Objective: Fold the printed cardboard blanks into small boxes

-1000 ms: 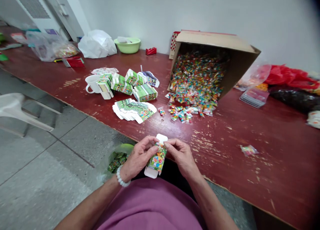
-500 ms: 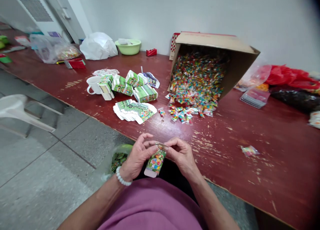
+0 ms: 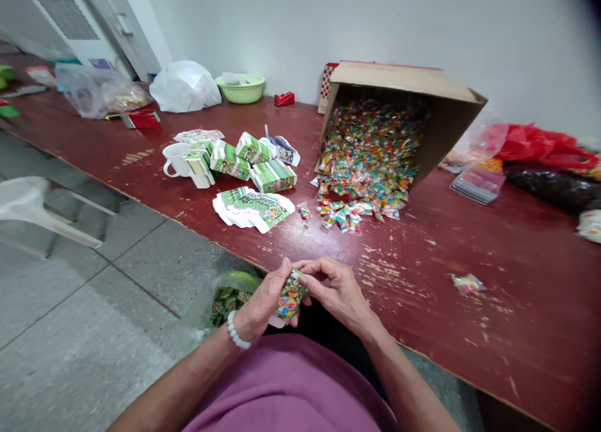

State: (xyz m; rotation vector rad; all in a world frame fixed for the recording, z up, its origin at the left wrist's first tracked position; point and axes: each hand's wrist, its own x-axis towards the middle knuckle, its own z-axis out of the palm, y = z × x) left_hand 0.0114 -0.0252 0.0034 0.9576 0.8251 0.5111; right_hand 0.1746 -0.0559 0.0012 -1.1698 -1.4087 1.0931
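Observation:
Over my lap, just off the table edge, I hold a small green printed candy box. My left hand, with a white bead bracelet at its wrist, wraps round the box. A white flap shows at the box's lower end. My right hand pinches the box's upper end between thumb and fingers. Beyond my hands lies a fanned stack of flat green cartons. To its right, wrapped candies spill from a big cardboard box tipped on its side.
Bundled green cartons and a white mug stand behind the fanned stack. A lone candy packet lies at right. Below the table edge, left of my hands, hangs a bag of filled boxes. A white plastic stool stands at left.
My left hand has shifted its hold from the box's upper edge to wrapping round its side, fingers now beneath. My right hand stays at the upper end.

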